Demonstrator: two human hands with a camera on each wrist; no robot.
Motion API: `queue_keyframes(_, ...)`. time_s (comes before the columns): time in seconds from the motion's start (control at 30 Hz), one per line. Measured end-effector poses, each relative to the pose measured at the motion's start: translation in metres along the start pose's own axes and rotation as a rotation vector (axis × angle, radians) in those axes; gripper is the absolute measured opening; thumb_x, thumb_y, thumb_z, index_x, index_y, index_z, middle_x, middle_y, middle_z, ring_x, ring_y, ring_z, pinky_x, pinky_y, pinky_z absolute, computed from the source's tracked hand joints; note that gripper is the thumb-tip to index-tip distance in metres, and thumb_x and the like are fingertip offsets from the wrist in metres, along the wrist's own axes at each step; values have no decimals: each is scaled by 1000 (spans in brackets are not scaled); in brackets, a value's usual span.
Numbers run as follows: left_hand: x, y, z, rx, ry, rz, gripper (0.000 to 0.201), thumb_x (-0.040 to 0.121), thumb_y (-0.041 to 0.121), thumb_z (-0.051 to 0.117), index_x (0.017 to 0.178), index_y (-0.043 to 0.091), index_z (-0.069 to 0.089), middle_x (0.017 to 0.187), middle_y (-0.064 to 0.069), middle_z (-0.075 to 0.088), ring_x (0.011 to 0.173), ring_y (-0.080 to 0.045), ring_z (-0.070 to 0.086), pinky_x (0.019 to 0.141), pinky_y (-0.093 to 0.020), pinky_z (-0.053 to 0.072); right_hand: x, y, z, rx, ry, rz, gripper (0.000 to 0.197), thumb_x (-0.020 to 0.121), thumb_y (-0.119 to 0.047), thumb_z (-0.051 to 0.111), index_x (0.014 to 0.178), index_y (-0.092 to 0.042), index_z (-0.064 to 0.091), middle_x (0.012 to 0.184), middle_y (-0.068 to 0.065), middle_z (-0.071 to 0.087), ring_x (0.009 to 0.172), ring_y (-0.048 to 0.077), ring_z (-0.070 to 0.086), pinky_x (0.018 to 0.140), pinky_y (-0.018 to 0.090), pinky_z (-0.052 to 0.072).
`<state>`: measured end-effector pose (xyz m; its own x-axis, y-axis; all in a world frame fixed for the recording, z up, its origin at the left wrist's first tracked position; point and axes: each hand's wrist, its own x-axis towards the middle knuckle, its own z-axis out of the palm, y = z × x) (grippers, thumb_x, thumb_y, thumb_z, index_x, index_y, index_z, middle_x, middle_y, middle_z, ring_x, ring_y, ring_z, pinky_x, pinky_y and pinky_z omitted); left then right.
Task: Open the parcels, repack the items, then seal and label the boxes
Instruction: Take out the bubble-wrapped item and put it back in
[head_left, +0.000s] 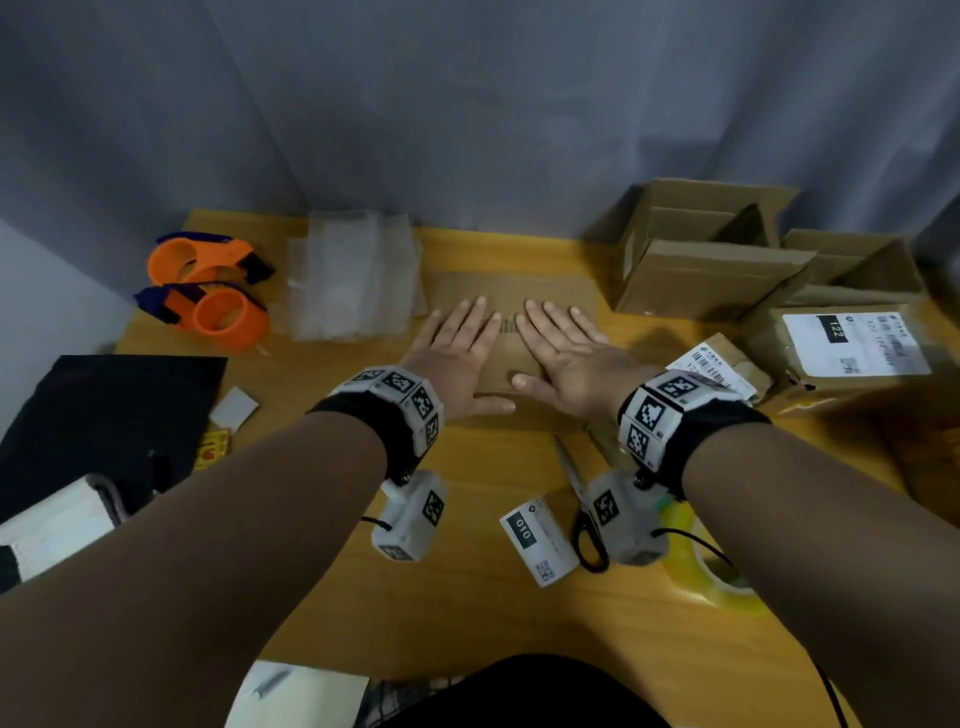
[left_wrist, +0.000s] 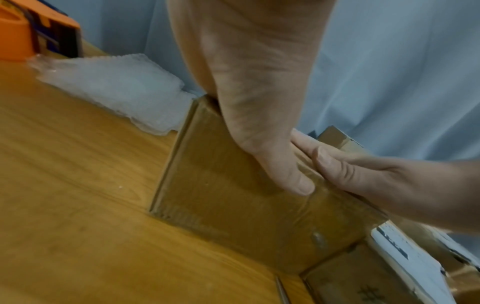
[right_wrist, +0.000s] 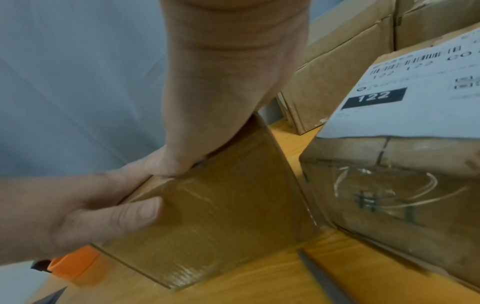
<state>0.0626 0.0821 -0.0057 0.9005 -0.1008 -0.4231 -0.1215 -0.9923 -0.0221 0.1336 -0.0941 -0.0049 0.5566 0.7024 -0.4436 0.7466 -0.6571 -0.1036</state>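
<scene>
Pressing flat, both hands (head_left: 462, 353) (head_left: 566, 358) cover the box (head_left: 519, 291); wrist views reveal thumbs (left_wrist: 293, 179) over its edge.

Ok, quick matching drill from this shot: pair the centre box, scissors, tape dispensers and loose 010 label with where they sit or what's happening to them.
Things:
1. centre box
2. scissors
3. tape dispensers
4. 010 label

Places or states:
A. far left of the table, orange
B. pressed flat under left hand and right hand
C. lying loose just left of the scissors
D. near the right wrist, black handles

Pairs: 1-B, 2-D, 3-A, 4-C
</scene>
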Motion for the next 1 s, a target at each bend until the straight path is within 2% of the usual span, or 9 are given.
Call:
queue_keyframes(0.17,7,-6,0,10,37,2,106,79,78,35,150,16,-14,157,-9,-20,146,-24,-14,117,-44,-6,4,-3,3,-7,58,48,80,92,-67,11,151,-19,-14,158,0,-21,145,14,-20,117,41,-15)
queue_keyframes(0.3,9,-4,-4,21,9,-33,108,77,80,35,149,18,-15,156,-11,-22,145,-25,-15,116,-44,-7,4,-15,1,28,62,179,80,91,-69,10,151,-21,-13,158,-1,-22,145,16,-20,116,46,-17)
queue_keyframes(0.47,3,12,-11,39,-11,-134,116,76,81,37,148,8,-17,156,-14,-21,146,-27,-13,119,-44,-2,-4,-15,-8,47,-4,234,83,92,-69,14,151,-17,-14,158,-1,-22,146,14,-17,118,43,-12)
queue_keyframes(0.57,1,18,-24,28,-72,-175,121,74,82,38,148,3,-17,156,-14,-20,146,-27,-12,118,-43,0,-21,-3,-13,24,-14,228,83,93,-67,20,152,-17,-10,159,0,-17,147,14,-11,118,45,-10)
queue_keyframes(0.67,-1,22,-40,31,-136,-198,121,74,83,36,147,1,-15,156,-17,-18,146,-30,-9,119,-44,1,-43,13,-19,41,19,240,77,96,-60,28,153,-15,3,161,2,-2,148,18,1,119,45,-7)
queue_keyframes(0.73,-3,26,-46,23,-75,-184,118,75,83,33,148,0,-9,157,-18,-12,146,-31,-4,119,-45,4,-60,25,-22,79,100,288,68,98,-54,30,152,-14,17,160,4,12,147,21,11,119,43,0)
queue_keyframes(0.83,-7,35,-52,6,122,-74,99,86,71,34,150,2,3,159,-16,1,146,-30,5,119,-45,9,-90,46,-23,185,213,418,55,99,-42,38,148,-17,31,154,6,30,141,27,27,116,42,21)
queue_keyframes(0.93,-7,50,-58,-3,254,62,75,93,52,43,149,9,18,157,-13,15,145,-29,14,118,-43,13,-116,69,-15,289,223,523,46,98,-30,42,141,-14,42,141,12,45,128,31,42,104,45,39)
queue_keyframes(1.0,-4,64,-59,-55,295,137,63,94,43,47,146,12,28,155,-10,22,142,-28,20,116,-42,17,-131,79,-7,318,195,580,45,96,-27,44,138,-13,44,134,14,50,120,32,48,97,44,45)
